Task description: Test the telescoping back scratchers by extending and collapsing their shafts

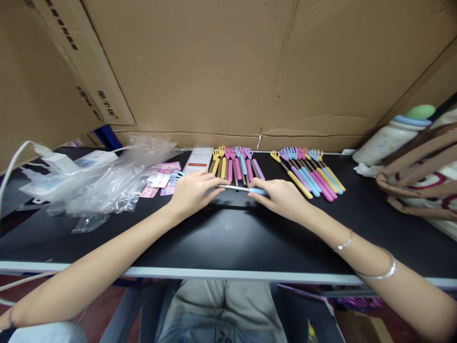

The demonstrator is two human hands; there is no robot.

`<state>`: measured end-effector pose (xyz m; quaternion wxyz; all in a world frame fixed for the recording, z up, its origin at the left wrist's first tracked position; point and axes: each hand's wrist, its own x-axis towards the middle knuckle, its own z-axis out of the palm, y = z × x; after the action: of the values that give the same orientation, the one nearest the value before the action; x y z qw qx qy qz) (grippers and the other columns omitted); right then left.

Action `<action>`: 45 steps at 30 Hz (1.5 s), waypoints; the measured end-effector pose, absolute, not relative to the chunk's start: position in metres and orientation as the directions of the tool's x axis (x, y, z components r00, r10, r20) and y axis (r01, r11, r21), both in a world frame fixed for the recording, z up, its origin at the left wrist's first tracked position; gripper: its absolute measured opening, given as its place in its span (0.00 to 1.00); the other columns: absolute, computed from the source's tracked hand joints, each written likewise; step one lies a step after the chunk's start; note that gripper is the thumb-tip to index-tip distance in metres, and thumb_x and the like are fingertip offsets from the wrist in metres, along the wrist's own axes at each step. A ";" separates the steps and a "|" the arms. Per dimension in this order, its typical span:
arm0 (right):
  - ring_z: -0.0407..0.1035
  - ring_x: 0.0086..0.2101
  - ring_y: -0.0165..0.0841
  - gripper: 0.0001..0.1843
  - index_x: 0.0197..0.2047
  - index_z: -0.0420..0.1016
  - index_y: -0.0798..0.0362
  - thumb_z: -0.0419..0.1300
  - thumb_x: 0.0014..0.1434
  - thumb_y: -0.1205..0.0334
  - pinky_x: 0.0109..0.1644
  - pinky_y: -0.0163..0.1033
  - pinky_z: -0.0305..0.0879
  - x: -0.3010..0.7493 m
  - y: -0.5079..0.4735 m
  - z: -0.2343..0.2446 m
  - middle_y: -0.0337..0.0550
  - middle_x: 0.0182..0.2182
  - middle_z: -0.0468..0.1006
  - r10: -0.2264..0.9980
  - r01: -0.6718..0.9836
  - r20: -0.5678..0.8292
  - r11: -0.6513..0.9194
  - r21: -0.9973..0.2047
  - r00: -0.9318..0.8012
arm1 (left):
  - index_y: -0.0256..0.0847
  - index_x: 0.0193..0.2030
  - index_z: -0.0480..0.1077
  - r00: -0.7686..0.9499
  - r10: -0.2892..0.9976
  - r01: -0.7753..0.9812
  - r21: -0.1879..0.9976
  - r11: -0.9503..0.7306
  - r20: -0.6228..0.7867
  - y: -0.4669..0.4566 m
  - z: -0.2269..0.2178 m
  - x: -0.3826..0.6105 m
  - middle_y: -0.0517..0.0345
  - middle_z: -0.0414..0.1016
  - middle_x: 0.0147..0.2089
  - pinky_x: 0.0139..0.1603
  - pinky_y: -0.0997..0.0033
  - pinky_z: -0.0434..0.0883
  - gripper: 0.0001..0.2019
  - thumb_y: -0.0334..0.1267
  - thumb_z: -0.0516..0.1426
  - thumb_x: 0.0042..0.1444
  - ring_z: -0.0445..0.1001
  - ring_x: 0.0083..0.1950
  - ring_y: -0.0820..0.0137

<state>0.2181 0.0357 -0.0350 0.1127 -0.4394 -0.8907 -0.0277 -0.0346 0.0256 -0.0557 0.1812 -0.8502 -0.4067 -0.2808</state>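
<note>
My left hand [194, 189] and my right hand [282, 196] hold one back scratcher [238, 188] level between them just above the black table [228, 228]. It has a thin metal rod, a blue handle under my right fingers and a blue claw head poking out left of my left hand. Both hands are closed on it. Just behind lies a row of back scratchers [233, 164] with yellow, pink, blue and purple handles. A second fanned row [309, 174] lies to the right of my right hand.
Crumpled clear plastic bags [103, 181] and pink printed cards [160, 181] lie at the left, with a white power strip [71, 162] and cable. A white phone or card [198, 159] lies behind. A bottle [392, 136] and a woven bag [421, 176] stand right. Cardboard walls the back.
</note>
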 end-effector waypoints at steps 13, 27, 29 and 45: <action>0.70 0.27 0.33 0.20 0.40 0.71 0.50 0.45 0.65 0.46 0.27 0.34 0.49 0.234 0.042 -0.019 0.41 0.28 0.78 0.726 0.778 0.288 0.610 0.152 -0.625 | 0.48 0.42 0.75 0.359 0.734 0.888 0.031 -0.458 0.576 0.025 -0.039 -0.041 0.62 0.79 0.42 0.38 0.69 0.65 0.12 0.49 0.54 0.60 0.71 0.44 0.67; 0.67 0.25 0.30 0.16 0.42 0.71 0.46 0.50 0.61 0.46 0.29 0.32 0.52 0.263 0.056 0.005 0.36 0.25 0.75 0.787 0.794 0.107 0.605 0.054 -0.607 | 0.49 0.38 0.75 0.219 0.850 0.957 0.067 -0.284 0.479 0.027 -0.033 -0.049 0.65 0.79 0.44 0.26 0.73 0.55 0.15 0.55 0.54 0.57 0.76 0.37 0.68; 0.65 0.23 0.29 0.16 0.41 0.71 0.46 0.50 0.61 0.45 0.27 0.32 0.51 0.271 0.062 0.004 0.35 0.24 0.73 0.811 0.811 0.027 0.585 0.008 -0.585 | 0.49 0.38 0.75 0.221 0.840 0.958 0.053 -0.283 0.495 0.028 -0.031 -0.051 0.64 0.79 0.43 0.27 0.73 0.56 0.15 0.54 0.55 0.57 0.76 0.38 0.67; 0.65 0.26 0.30 0.20 0.37 0.71 0.48 0.45 0.63 0.44 0.29 0.34 0.54 0.283 0.080 -0.003 0.38 0.25 0.71 0.808 0.806 -0.002 0.587 -0.080 -0.589 | 0.48 0.40 0.76 0.452 0.755 0.828 0.093 -0.554 0.474 0.046 -0.035 -0.077 0.61 0.79 0.42 0.35 0.75 0.64 0.14 0.49 0.52 0.60 0.76 0.41 0.68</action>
<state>0.2828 0.0798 -0.0034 0.0175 -0.4532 -0.8905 0.0362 -0.0770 0.0457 -0.0345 0.0758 -0.8487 -0.4663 -0.2377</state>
